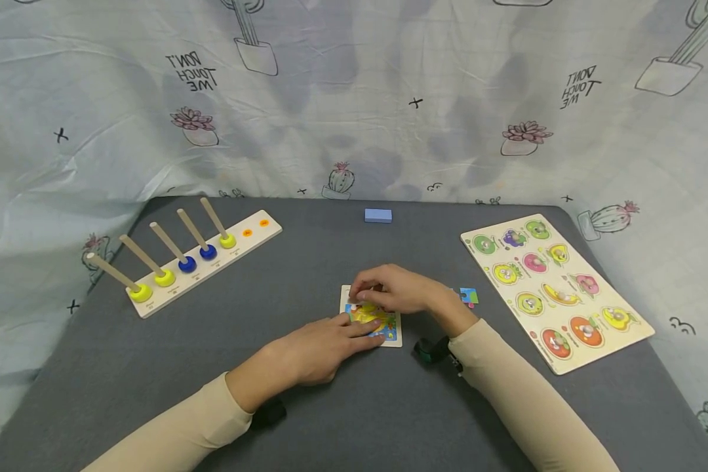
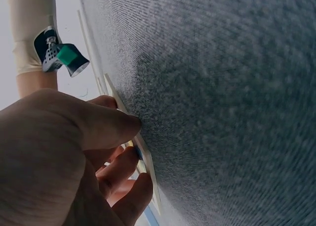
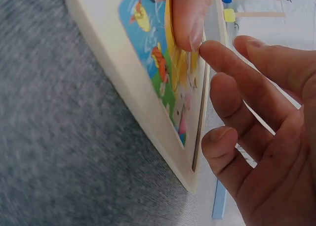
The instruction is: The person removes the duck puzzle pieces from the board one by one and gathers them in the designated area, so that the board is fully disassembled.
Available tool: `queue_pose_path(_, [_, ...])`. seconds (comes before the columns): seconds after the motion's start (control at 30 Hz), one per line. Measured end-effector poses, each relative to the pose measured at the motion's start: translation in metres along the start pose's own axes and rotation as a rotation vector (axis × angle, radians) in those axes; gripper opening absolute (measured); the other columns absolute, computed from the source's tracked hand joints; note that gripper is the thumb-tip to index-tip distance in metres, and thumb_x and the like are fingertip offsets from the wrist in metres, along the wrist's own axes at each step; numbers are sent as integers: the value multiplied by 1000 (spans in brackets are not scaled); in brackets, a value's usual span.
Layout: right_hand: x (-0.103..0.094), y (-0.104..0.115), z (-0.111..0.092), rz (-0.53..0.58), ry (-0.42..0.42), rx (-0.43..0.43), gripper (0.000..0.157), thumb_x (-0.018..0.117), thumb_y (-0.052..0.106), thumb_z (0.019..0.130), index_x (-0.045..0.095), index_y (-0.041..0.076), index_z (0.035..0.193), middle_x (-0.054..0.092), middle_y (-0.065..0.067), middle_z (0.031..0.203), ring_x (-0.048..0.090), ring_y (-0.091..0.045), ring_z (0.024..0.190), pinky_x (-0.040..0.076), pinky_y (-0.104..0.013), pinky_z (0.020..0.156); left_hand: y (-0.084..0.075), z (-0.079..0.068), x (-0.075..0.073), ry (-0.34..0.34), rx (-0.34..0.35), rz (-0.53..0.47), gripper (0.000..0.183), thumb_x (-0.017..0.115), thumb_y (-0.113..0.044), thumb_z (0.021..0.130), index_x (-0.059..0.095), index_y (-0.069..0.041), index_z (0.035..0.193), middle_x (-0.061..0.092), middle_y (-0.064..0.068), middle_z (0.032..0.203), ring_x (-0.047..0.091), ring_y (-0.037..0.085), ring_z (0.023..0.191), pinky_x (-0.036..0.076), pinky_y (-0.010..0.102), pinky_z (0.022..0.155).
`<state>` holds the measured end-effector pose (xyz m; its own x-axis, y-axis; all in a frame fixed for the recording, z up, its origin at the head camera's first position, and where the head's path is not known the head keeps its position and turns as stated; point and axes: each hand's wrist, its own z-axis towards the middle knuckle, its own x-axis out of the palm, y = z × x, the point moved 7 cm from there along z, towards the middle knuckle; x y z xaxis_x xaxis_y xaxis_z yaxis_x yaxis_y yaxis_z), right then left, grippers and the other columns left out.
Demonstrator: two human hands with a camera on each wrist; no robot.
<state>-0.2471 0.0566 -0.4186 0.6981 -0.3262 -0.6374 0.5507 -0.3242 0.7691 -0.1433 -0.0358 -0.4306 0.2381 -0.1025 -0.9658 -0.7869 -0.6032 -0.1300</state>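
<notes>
A small framed jigsaw puzzle (image 1: 394, 335) with a colourful cartoon picture lies on the table in front of me. My left hand (image 1: 321, 347) reaches over it from the left, straight fingers resting on the picture. In the left wrist view its thumb (image 2: 116, 127) lies along the edge of the wooden frame (image 2: 150, 169). Over the puzzle's far part is my right hand (image 1: 398, 288), fingers loosely bent. The right wrist view shows one right fingertip (image 3: 206, 49) right at the picture, close to a left finger (image 3: 187, 25). The hands hide much of the picture.
Loose jigsaw pieces (image 1: 468, 296) lie right of the right hand. A fruit puzzle board (image 1: 533, 321) is at the right. A pegboard (image 1: 212, 265) with yellow and blue rings stands at the left. A blue block (image 1: 378, 216) sits at the back, before the curtain (image 1: 377, 131).
</notes>
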Motion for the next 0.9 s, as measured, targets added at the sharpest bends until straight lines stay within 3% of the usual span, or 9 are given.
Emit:
queue_pose_path(0.43, [4, -4, 7, 155, 74, 48, 22, 51, 13, 109, 70, 8, 120, 73, -7, 118, 48, -13, 56, 47, -28, 54, 5, -2, -1, 28, 5, -57, 63, 58, -10, 103, 39, -32, 160, 35, -8, 165, 46, 20, 130, 47, 42, 106])
queue_pose_path(0.73, [4, -4, 6, 181, 49, 10, 24, 50, 13, 109, 68, 4, 122, 72, -11, 112, 48, -14, 55, 46, -28, 53, 3, -2, 1, -7, 11, -28, 65, 61, -8, 101, 41, -31, 159, 36, -9, 165, 51, 17, 124, 50, 38, 96])
queue_pose_path(0.9, [5, -5, 6, 189, 37, 5, 23, 51, 11, 108, 69, 4, 122, 73, -10, 117, 61, -18, 76, 50, -27, 70, 3, -1, 1, -3, 5, -23, 65, 62, -7, 101, 42, -32, 158, 36, -9, 165, 51, 18, 124, 50, 38, 95])
